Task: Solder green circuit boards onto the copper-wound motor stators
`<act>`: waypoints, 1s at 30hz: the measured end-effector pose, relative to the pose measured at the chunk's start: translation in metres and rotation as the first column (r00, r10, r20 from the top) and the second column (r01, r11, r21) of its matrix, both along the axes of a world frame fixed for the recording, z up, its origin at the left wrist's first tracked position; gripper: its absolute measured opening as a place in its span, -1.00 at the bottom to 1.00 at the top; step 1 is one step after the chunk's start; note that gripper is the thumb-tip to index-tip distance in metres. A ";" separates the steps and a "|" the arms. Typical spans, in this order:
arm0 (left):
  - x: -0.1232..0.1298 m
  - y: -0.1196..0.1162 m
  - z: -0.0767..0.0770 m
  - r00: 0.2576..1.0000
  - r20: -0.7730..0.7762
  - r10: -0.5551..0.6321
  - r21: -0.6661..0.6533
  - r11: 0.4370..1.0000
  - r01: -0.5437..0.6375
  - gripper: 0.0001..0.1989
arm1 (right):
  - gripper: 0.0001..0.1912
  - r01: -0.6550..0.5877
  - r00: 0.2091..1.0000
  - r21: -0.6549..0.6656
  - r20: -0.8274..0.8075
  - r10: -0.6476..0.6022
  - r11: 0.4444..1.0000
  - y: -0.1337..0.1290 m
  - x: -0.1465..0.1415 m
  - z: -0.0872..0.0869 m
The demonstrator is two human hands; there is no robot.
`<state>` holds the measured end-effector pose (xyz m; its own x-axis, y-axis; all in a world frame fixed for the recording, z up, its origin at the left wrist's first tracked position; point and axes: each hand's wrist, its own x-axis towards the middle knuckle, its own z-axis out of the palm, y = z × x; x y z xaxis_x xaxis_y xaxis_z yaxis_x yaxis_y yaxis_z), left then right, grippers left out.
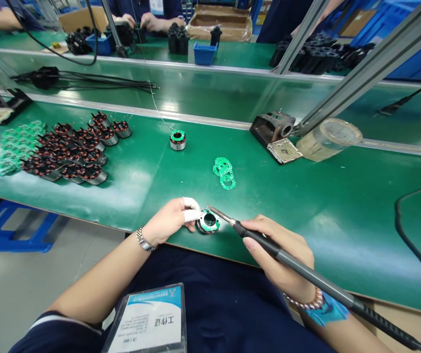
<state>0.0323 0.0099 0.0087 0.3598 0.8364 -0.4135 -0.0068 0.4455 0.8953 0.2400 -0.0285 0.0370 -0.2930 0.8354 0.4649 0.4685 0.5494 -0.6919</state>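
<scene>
My left hand, with white covers on its thumb and a finger, grips the left side of a motor stator topped by a green ring-shaped circuit board. The stator rests at the table's front edge. In my right hand is a black soldering iron, held like a pen. Its metal tip meets or nearly meets the board's upper edge, close to my left fingertips. Just beyond lie several loose green ring boards. Farther back stands another stator wearing a green board, with a thin wire running up from it.
Many copper-wound stators crowd the left, beside a stack of green boards. A soldering iron stand with a sponge and a cloudy plastic tub are back right. Metal posts rise behind; a co-worker's hands are across the bench.
</scene>
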 end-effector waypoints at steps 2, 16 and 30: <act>0.000 0.002 0.001 1.000 -0.005 -0.009 -0.015 1.000 0.009 -0.88 | -0.87 0.002 1.000 -0.006 0.012 -0.002 1.000 0.000 -0.001 0.001; -0.005 0.008 0.000 0.995 -0.015 -0.095 -0.024 0.995 0.094 -0.88 | -0.89 -0.027 0.999 -0.035 0.029 0.028 0.999 0.002 -0.003 0.002; -0.007 0.013 0.000 0.991 0.026 -0.135 -0.112 0.984 0.137 -0.86 | -0.89 -0.048 0.998 -0.031 0.027 0.049 0.998 0.002 -0.003 0.004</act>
<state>0.0251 0.0226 0.0087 0.4748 0.7273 -0.4956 0.0451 0.5422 0.8390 0.2368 -0.0260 0.0412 -0.3462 0.8334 0.4307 0.4614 0.5510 -0.6953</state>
